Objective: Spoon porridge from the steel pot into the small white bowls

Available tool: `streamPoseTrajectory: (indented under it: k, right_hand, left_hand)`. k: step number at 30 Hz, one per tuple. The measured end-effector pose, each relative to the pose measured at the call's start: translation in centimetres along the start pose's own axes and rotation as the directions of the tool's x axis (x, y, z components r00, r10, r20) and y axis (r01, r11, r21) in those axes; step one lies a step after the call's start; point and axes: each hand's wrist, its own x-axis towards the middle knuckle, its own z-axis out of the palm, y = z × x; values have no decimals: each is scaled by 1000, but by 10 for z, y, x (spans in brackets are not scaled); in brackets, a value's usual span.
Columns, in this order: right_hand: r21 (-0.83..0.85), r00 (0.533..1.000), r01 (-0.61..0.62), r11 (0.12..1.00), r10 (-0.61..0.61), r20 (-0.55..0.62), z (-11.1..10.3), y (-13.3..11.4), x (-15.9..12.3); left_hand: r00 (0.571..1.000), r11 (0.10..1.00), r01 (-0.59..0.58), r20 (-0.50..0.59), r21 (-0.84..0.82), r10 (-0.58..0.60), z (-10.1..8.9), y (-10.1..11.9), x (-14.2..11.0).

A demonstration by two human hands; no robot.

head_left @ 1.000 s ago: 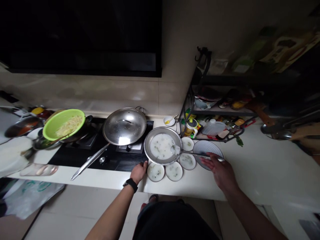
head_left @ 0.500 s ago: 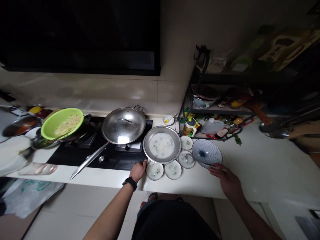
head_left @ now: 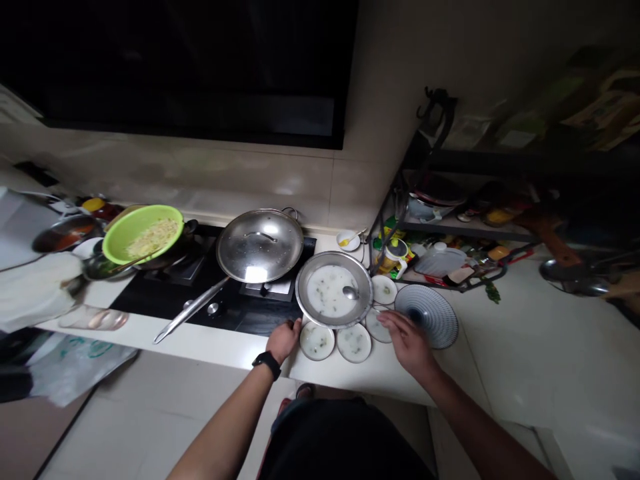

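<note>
My right hand [head_left: 413, 347] grips a metal spoon [head_left: 350, 293] by its handle, with the spoon's bowl over the white, green-flecked liquid in a round metal basin [head_left: 369, 280]. Close to the basin's lower left, my left hand [head_left: 283, 342] rests at the counter, fingers curled; whatever they may hold is hidden. Along the basin's near and right sides sit several small dishes of similar liquid, among them one dish [head_left: 317, 341] beside my left hand and another dish [head_left: 354, 343] to its right. My right hand partly covers a third dish [head_left: 377, 327] and the blue-striped bowl [head_left: 440, 313].
A lidded pan [head_left: 260, 247] stands on the black stove [head_left: 235, 321], its long handle pointing toward me. Farther left is a green basin [head_left: 117, 241] of pale shredded food. A small white bowl [head_left: 349, 241] and a rack [head_left: 425, 279] of seasonings are behind and to the right.
My right hand has moved left from the striped bowl, bringing the spoon over the metal basin. My left hand stays at the counter beside the dishes. The view has shifted slightly.
</note>
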Motion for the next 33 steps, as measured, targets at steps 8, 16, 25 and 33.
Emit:
streamPoseTrajectory:
  k: [8,16,25,33]
  right_hand:
    - [258,972,-234,937,221,80,82,18,50]
    - [562,844,-471,680,533,63,98,36,46]
    - [675,822,-430,600,570,17,57,29,35]
    - [743,789,-335,579,604,-116,-13,25,10]
  left_hand:
    - [1000,999,21,2,-33,-21,-3,2,-5]
    - [1000,997,22,-8,-68,-22,-7,4,-9]
    - [1000,1000,11,9,-27,-11,-9,3,-8]
    - [1000,1000,-10,-1,24,10,-4,3,-4]
